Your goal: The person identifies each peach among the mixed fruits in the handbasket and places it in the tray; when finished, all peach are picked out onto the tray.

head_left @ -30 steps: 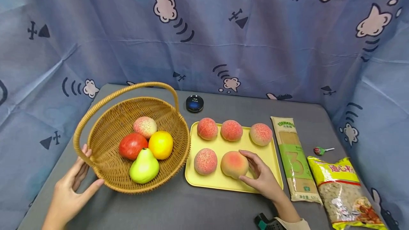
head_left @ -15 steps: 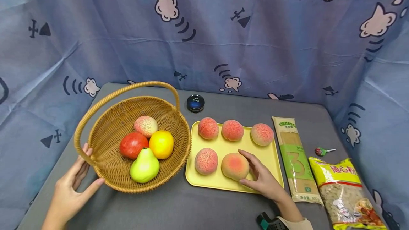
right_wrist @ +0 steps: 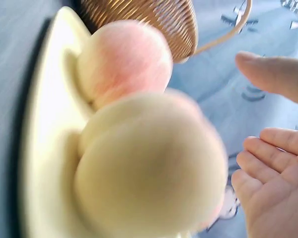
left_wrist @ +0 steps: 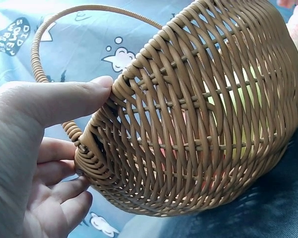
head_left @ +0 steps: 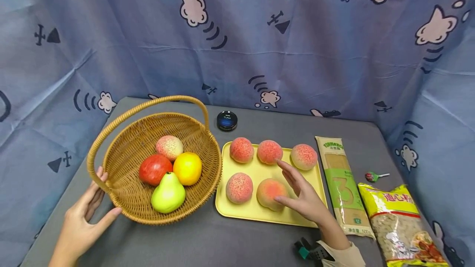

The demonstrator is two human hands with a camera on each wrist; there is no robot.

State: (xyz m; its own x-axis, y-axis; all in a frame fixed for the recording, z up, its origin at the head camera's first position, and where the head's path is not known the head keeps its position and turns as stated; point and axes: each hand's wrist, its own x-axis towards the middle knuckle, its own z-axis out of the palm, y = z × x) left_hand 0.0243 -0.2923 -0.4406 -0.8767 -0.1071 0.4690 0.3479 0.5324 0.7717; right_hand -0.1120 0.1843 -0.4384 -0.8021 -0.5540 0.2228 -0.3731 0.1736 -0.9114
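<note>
A wicker basket (head_left: 130, 151) with an arched handle holds a red apple (head_left: 153, 169), a green pear (head_left: 168, 193), an orange (head_left: 187, 168) and a pale speckled peach (head_left: 169, 147). My left hand (head_left: 83, 217) grips the basket's left rim; in the left wrist view the thumb presses on the rim and the fingers bend beside the handle's base. Several peaches lie on a yellow tray (head_left: 259, 174). My right hand (head_left: 306, 199) hovers with spread fingers over the tray's front orange-pink peach (head_left: 270, 195). In the right wrist view this peach (right_wrist: 149, 163) stands apart from the hand.
A black tuna tin (head_left: 226, 120) stands behind the tray. To the right lie a green-labelled noodle pack (head_left: 343, 186), a lollipop (head_left: 375, 176) and a yellow pasta bag (head_left: 402, 226). A patterned blue curtain (head_left: 237, 44) surrounds the grey table (head_left: 208, 242).
My right hand has let go of the front peach and risen off it, its fingers now pointing further back. The peach stays on the tray. My left hand and the basket have not moved.
</note>
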